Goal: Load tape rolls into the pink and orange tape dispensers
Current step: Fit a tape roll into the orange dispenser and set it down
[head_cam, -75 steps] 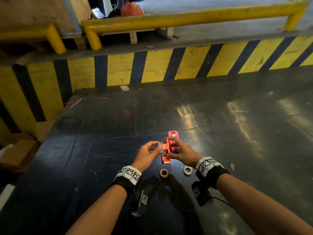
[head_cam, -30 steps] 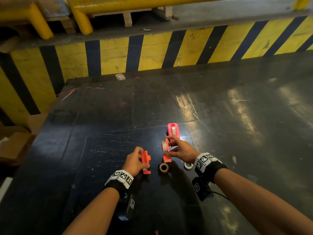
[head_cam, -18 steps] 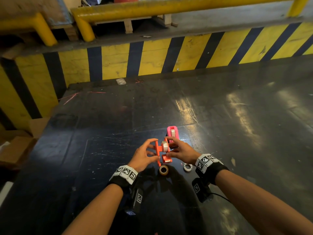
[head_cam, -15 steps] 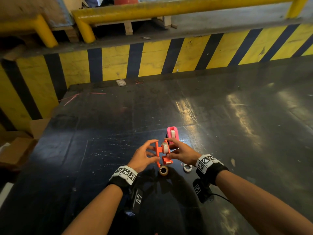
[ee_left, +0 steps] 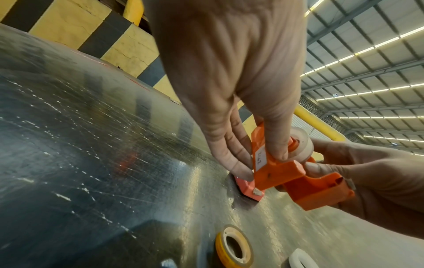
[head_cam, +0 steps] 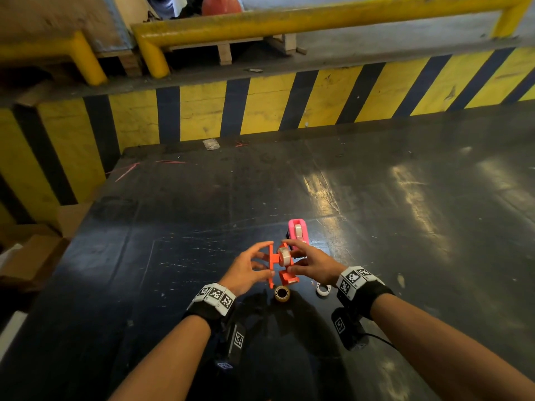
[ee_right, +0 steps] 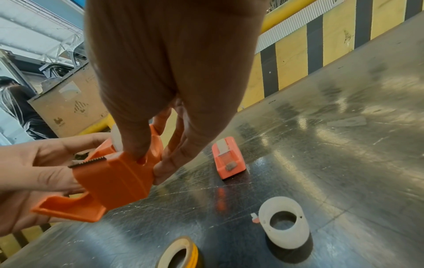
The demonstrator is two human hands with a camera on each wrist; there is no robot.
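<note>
1. Left hand (head_cam: 246,270) pinches orange cover half (ee_left: 263,159); right hand (head_cam: 312,263) grips dispenser body (ee_right: 114,177) w/ clear roll (ee_left: 300,145), above bench (head_cam: 376,227).
2. Risk: halves misalign, roll slips off hub.
3. Pink dispenser (head_cam: 298,231) sits loaded behind.

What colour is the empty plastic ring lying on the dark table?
White; the plastic ring on the table shows best in the right wrist view.

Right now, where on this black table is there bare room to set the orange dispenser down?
Bare table lies left of the left hand, and more spreads right of the pink dispenser. It is crowded under the orange dispenser: the yellow tape roll and white ring lie there.
</note>
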